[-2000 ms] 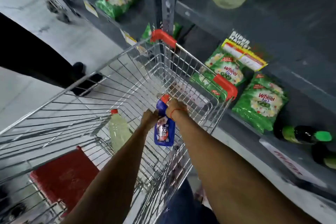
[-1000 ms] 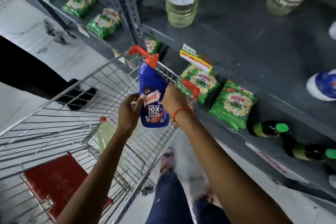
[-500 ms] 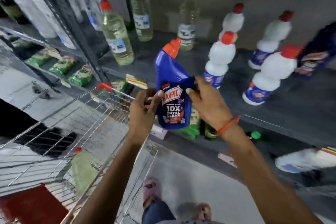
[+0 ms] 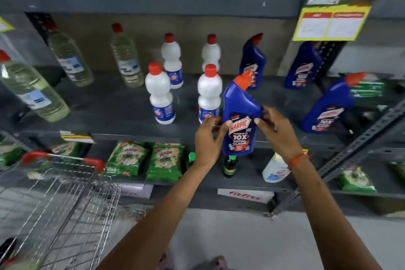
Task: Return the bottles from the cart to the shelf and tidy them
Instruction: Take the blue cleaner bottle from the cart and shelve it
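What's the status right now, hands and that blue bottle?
Left hand and right hand both gripping the blue Harpic bottle, upright, in front of the shelf. Not yet set down. White bottles stand close left.

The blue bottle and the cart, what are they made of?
The blue bottle, held by the left hand and right hand, looks like smooth, slightly shiny plastic: solid colour, moulded curves, an orange cap. The cart looks like bare shiny metal wire, with red corner pieces, probably plastic.

The grey shelf (image 4: pixel 122 105) carries clear bottles (image 4: pixel 126 59); white bottles (image 4: pixel 159 94); blue bottles (image 4: pixel 252 61).
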A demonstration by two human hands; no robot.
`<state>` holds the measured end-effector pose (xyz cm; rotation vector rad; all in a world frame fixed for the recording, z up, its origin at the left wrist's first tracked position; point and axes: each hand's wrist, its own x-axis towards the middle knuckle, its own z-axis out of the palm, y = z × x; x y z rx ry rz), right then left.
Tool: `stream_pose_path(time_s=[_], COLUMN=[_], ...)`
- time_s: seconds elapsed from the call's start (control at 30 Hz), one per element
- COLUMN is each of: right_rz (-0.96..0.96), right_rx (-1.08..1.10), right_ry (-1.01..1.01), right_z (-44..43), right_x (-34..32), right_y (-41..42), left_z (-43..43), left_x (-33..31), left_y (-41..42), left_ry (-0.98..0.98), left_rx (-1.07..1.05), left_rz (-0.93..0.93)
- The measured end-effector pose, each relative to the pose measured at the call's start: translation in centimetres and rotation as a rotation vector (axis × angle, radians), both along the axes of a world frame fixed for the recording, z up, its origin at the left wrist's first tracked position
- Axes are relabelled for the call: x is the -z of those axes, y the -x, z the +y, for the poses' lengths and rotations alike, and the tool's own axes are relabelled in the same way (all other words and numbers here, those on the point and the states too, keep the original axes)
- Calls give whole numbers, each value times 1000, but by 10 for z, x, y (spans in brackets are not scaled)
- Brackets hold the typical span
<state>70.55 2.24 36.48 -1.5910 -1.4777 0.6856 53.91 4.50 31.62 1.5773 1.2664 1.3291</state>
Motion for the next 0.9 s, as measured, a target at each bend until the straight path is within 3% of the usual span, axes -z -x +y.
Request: stream_pose_path(time_s=[0.37,0.9], right_rz=[140,135], right_rx=[165,114], right_ry=[-36,-67], right_z=[53,81], right_x=[33,55], right_y=[-79,-98], left_z=[73,87], left_x=[11,20], left_y=[-89,-96], left_ry=[5,-32], left_rx=[124,126], left_rz=[261,354])
